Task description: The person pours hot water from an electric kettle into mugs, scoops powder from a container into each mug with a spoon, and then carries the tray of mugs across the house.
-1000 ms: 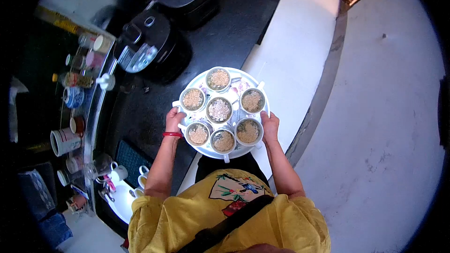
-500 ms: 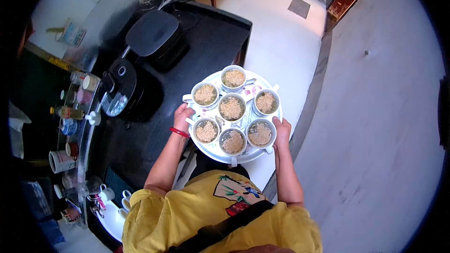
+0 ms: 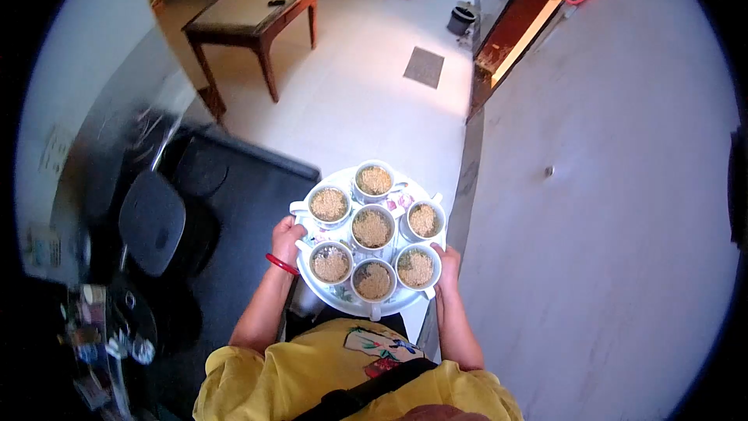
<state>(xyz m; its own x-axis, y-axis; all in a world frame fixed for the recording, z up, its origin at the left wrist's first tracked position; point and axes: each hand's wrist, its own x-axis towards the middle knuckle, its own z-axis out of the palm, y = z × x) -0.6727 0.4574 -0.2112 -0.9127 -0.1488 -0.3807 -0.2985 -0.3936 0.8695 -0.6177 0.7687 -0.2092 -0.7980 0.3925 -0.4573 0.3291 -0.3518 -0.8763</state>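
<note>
A round white tray (image 3: 322, 294) with a floral print is held level in front of my body. Several white cups (image 3: 372, 228) with handles stand on it, each filled with liquid topped by a pale brown, grainy layer. My left hand (image 3: 287, 240), below a red bangle (image 3: 282, 264), grips the tray's left rim beside two cup handles. On the opposite rim, my right hand (image 3: 447, 267) is closed around the edge, close to the lower right cup. The fingers under the tray are hidden on both sides.
To the left runs a black counter (image 3: 234, 210) with a dark lidded appliance (image 3: 153, 222) and blurred jars. A pale wall (image 3: 592, 210) rises on the right. Ahead, a wooden table (image 3: 253, 12) stands on the white floor (image 3: 351, 101), with a black bucket (image 3: 461, 20) near a doorway.
I have moved forward past the counter, still carrying the tray. The table and more floor have come into view, and the counter appliances have shifted down and left.
</note>
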